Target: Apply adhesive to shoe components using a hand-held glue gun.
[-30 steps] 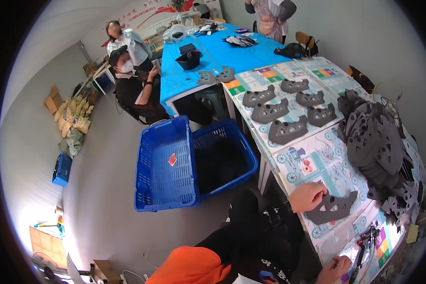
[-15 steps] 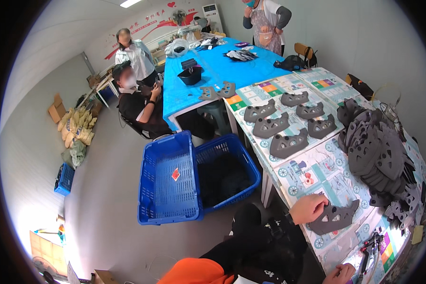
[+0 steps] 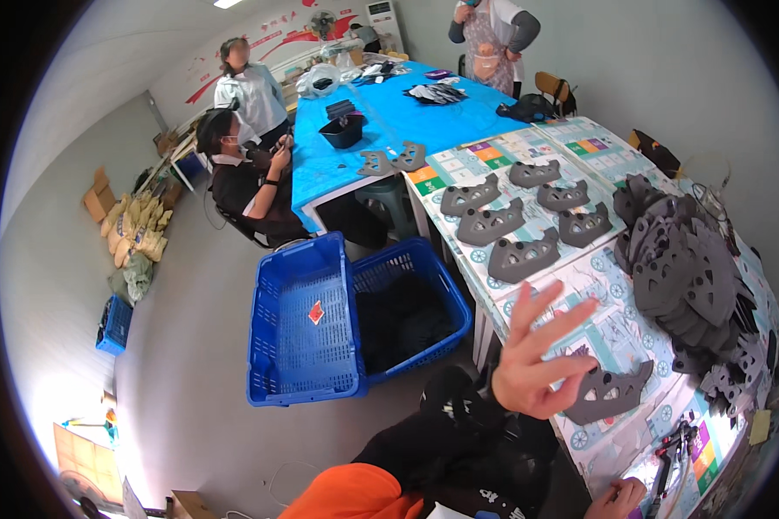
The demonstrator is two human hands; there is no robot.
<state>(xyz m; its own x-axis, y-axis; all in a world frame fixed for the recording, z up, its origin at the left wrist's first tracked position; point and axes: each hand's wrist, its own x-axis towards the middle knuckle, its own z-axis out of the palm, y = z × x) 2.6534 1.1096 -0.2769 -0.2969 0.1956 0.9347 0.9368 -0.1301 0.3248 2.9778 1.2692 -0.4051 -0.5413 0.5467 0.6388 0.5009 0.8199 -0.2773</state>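
My left hand is raised over the near left edge of the patterned table, fingers spread, holding nothing. Just right of it a dark grey curved foam-like piece with cut-out holes lies flat on the table; the hand covers part of its left end. My right hand is low at the table's near edge, its fingers curled; whatever may be in them is hidden. Close to it lies a slim black tool with a red part. Several similar grey pieces are laid out farther up the table.
A large heap of grey pieces covers the table's right side. Two blue plastic crates stand left of the table, one tilted over the other, which holds dark material. Beyond, a blue-covered table carries a black bin. One person sits; others stand farther back.
My left hand has let go of the near grey piece and lifted up and to the left, its fingers spreading. The piece stays on the table. My right hand has barely moved.
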